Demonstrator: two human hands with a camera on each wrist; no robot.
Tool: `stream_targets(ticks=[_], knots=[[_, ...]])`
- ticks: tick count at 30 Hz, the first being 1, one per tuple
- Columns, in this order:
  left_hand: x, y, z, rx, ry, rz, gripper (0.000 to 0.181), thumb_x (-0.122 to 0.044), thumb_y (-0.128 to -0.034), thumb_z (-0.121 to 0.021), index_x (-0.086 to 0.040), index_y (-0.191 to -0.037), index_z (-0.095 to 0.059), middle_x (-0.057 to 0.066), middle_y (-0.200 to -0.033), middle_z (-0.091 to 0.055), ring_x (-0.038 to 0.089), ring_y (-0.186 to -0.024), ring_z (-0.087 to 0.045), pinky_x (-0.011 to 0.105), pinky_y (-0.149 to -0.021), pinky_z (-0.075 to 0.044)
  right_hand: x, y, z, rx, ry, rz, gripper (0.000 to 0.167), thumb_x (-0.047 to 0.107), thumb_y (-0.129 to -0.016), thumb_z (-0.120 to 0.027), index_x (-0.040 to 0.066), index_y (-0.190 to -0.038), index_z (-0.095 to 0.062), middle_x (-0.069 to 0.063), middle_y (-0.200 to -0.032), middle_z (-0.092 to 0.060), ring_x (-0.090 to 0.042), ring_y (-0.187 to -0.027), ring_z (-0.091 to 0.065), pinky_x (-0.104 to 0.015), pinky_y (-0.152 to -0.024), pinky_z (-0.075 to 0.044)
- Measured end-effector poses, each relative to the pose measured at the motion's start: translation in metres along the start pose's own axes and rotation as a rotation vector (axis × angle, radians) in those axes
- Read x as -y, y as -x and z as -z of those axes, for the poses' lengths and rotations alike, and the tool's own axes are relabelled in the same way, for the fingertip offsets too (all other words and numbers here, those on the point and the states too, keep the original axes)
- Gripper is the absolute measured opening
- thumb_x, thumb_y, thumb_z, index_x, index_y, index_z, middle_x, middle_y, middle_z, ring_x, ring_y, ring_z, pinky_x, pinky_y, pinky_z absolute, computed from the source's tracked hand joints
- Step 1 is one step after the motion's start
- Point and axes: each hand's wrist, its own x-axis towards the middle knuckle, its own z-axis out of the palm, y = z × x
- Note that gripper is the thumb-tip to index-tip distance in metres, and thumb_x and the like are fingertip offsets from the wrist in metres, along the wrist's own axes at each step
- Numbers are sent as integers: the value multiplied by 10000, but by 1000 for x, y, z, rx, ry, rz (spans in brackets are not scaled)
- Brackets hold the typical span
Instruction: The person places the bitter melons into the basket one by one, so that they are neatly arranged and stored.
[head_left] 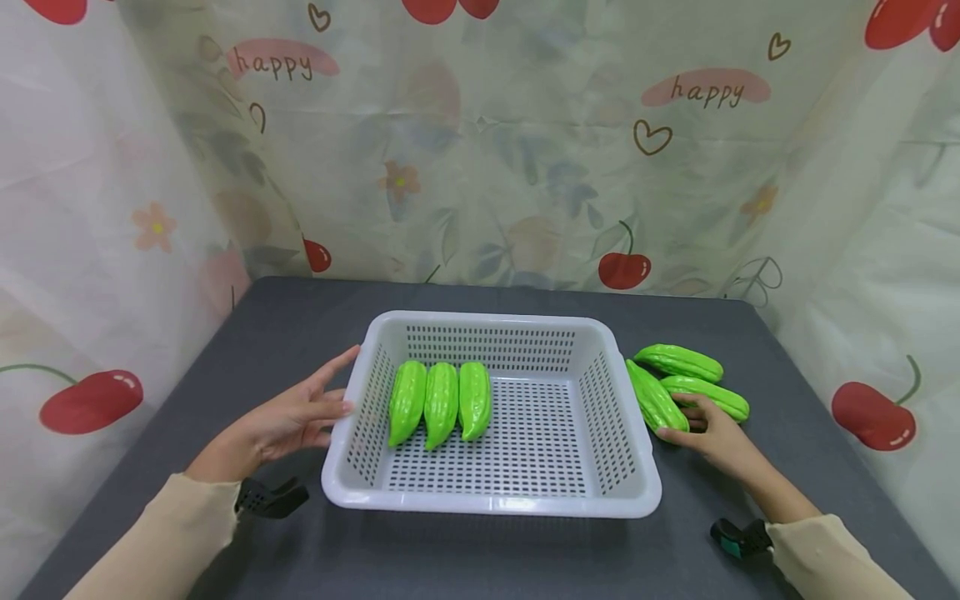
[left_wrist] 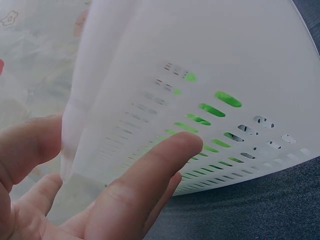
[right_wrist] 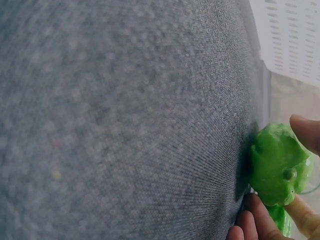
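In the head view, three glossy green bitter melons (head_left: pixel 442 406) lie side by side in the left part of a white perforated basket (head_left: pixel 491 503). My left hand (head_left: pixel 288 421) touches the basket's left side with fingers spread; up close, the fingers (left_wrist: pixel 165 155) rest against the slotted outer wall (left_wrist: pixel 240 55). Right of the basket, my right hand (head_left: pixel 712 437) holds the near end of a bitter melon (head_left: pixel 651 393) between thumb and fingers. The right wrist view shows that melon's end (right_wrist: pixel 277 162) close to the cloth. Two more melons (head_left: pixel 678 362) lie just behind it.
A dark grey cloth (head_left: pixel 420 550) covers the table. Patterned curtains (head_left: pixel 487 150) with cherries and "happy" lettering hang behind and at both sides. Black bands (head_left: pixel 272 498) are on both wrists, next to beige sleeves.
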Motion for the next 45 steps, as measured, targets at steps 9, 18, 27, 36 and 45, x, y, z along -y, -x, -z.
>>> stream_targets(ticks=[9, 18, 27, 36, 45], knots=[[0, 0, 0, -14, -4, 8, 922, -50, -953, -584, -432, -1531, 25, 245, -1576, -190, 384, -1146, -616, 597, -869, -508, 2, 0, 0, -5, 9, -9, 849, 343, -860, -727, -111, -1429, -290, -355, -1291, -479, -463, -1144, -521, -467, -837, -518], [0, 0, 0, 7, 1, 0, 918, -44, -957, -574, -431, -1531, 28, 248, -1577, -183, 381, -1150, -614, 585, -874, -509, -2, 0, 2, -36, 19, 15, 754, 323, -873, -715, -77, -1411, -370, -308, -1248, -523, -388, -1063, -557, -304, -719, -484], [-1, 0, -1, -4, 0, 6, 921, -51, -953, -584, -433, -1531, 23, 247, -1576, -189, 382, -1152, -613, 588, -877, -508, -4, 2, 10, -67, 0, 14, 675, 306, -893, -692, -52, -1394, -418, -259, -1196, -560, -185, -917, -551, -238, -658, -468], [0, 0, 0, -7, -4, 9, 920, -50, -952, -584, -433, -1531, 20, 244, -1574, -201, 377, -1145, -618, 592, -876, -507, 4, 7, 25, -140, -42, 5, 665, 382, -936, -618, -15, -1419, -394, -331, -1316, -457, -479, -1159, -526, -349, -784, -528], [-1, 1, -1, -6, 8, 6, 917, -47, -955, -578, -431, -1532, 21, 241, -1577, -193, 377, -1150, -616, 594, -877, -505, 14, 5, 36, -196, -181, 27, 671, 348, -951, -605, -23, -1444, -342, -276, -1311, -444, -8, -984, -596, -105, -711, -523]])
